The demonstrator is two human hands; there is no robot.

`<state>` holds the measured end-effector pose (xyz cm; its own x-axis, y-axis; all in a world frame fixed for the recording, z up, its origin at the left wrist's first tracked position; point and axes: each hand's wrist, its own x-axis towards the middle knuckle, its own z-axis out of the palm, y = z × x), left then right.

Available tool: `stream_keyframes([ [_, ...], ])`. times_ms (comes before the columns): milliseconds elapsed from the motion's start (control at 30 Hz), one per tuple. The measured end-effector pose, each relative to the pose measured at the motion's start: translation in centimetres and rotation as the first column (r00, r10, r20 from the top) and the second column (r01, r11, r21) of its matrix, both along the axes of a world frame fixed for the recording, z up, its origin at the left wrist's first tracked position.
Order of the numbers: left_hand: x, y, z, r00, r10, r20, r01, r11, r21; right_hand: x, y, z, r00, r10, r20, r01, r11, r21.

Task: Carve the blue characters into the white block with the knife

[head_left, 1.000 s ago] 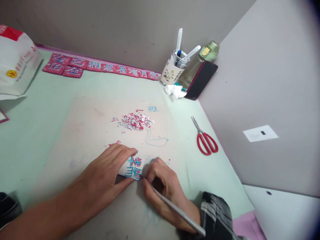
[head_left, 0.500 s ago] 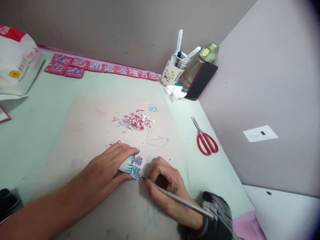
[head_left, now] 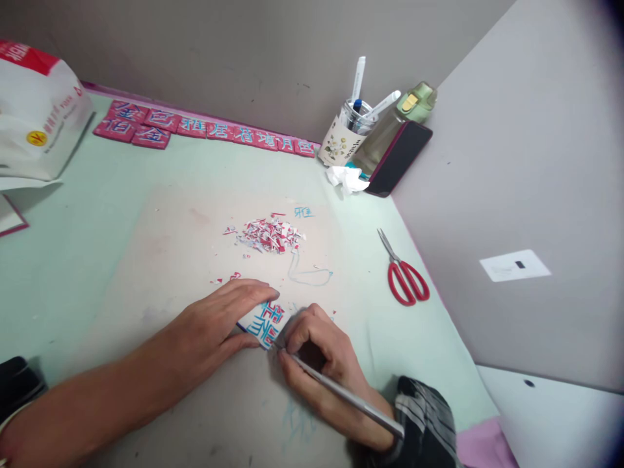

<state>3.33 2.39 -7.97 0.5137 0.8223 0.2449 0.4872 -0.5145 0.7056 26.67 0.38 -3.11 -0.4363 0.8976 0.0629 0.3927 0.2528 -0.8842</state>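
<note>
A small white tile (head_left: 263,325) with blue strokes and red patches lies near the middle front of the board. My left hand (head_left: 219,320) grips it by its edges, thumb below and fingers above. In my right hand (head_left: 319,364) is a slim silver pen-like knife (head_left: 348,395), pinched between thumb and fingers, its tip at the tile's lower right corner. Beyond the hands lies a pile of red and white scraps (head_left: 272,235), with a few loose bits nearer my left hand.
Red-handled scissors (head_left: 407,279) lie at right. Red character tiles (head_left: 195,127) line the back edge. A jar of markers (head_left: 341,140), crumpled tissue (head_left: 347,179), green bottle (head_left: 416,101) and phone (head_left: 400,158) stand back right. A white bag (head_left: 43,123) is back left.
The view has shifted slightly, so most objects appear a little further right. Both hands keep their grips, and the knife tip remains by the tile's lower right corner.
</note>
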Motion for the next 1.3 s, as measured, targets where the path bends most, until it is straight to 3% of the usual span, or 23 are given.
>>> stream_keyframes([
  [433,-0.2,0.1,0.2,1.0,-0.007,-0.008,0.007,0.998,0.059,0.0,0.4,0.3,0.999,0.04,0.023,-0.042,0.998,0.056],
  [1300,-0.4,0.1,-0.1,1.0,-0.027,-0.01,0.027,0.999,0.023,0.2,1.1,0.9,0.987,0.15,0.05,-0.154,0.985,0.084],
])
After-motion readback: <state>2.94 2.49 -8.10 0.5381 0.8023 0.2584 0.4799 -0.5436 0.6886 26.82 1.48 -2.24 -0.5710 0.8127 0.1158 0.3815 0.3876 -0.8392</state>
